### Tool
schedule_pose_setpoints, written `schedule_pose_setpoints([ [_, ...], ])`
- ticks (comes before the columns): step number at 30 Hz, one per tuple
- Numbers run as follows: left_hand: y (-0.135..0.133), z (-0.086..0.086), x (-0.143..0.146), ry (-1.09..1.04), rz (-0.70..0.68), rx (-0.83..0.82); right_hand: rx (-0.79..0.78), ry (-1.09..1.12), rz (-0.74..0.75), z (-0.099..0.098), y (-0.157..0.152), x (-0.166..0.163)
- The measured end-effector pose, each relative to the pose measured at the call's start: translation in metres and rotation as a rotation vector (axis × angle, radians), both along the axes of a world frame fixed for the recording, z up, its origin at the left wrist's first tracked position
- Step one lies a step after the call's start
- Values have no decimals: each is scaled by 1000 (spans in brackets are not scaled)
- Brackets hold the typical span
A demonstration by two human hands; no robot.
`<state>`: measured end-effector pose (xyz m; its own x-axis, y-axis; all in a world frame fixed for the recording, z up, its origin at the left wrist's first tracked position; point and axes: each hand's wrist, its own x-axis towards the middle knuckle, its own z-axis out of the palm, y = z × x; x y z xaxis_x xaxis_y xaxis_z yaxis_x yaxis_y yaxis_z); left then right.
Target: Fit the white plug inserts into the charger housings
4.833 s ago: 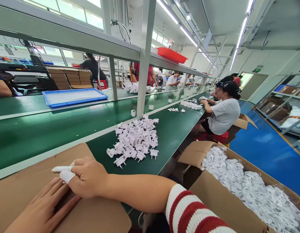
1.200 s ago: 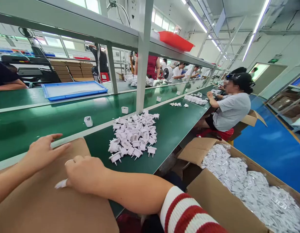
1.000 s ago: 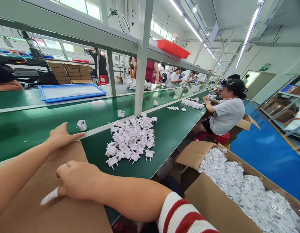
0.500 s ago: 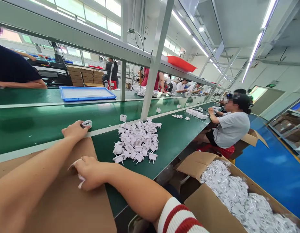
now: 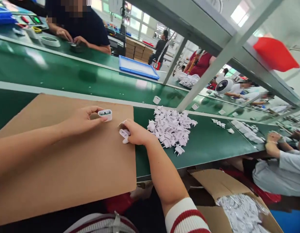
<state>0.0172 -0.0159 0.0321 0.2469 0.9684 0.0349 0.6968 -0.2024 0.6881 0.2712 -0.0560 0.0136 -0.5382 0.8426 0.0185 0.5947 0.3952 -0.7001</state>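
Note:
My left hand (image 5: 82, 120) pinches a small white charger shell (image 5: 105, 114) above the brown cardboard sheet (image 5: 67, 161). My right hand (image 5: 136, 132) rests curled at the sheet's right edge, white finger cots on its fingertips, closed on a small white plug part (image 5: 123, 132). A heap of white plug parts (image 5: 170, 127) lies on the green bench just right of that hand.
Single white shells (image 5: 156, 99) ride the green conveyor (image 5: 67, 77) behind the sheet. A blue tray (image 5: 137, 67) sits further back. A person in a dark top works opposite. An open carton of bagged white parts (image 5: 239, 213) stands lower right, beside a seated co-worker. Slanted shelf posts cross overhead.
My left hand has picked the white shell off the conveyor and brought it back over the cardboard. My view has swung left and down.

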Motion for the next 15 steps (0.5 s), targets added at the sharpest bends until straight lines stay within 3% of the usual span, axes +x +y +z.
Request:
schedule_pose_setpoints([
  [3, -20, -16, -13, -83, -24, 5, 13, 109, -58, -5, 1, 0],
  [7, -25, -32, -17, -77, -167, 85, -47, 266, -152, -11, 0, -10],
  [11, -21, -41, -22, -22, -205, 182, 26, 186, -169, -14, -3, -22],
  [15, -21, -44, -25, -48, -248, 172, 64, 153, -225, -17, -3, -29],
])
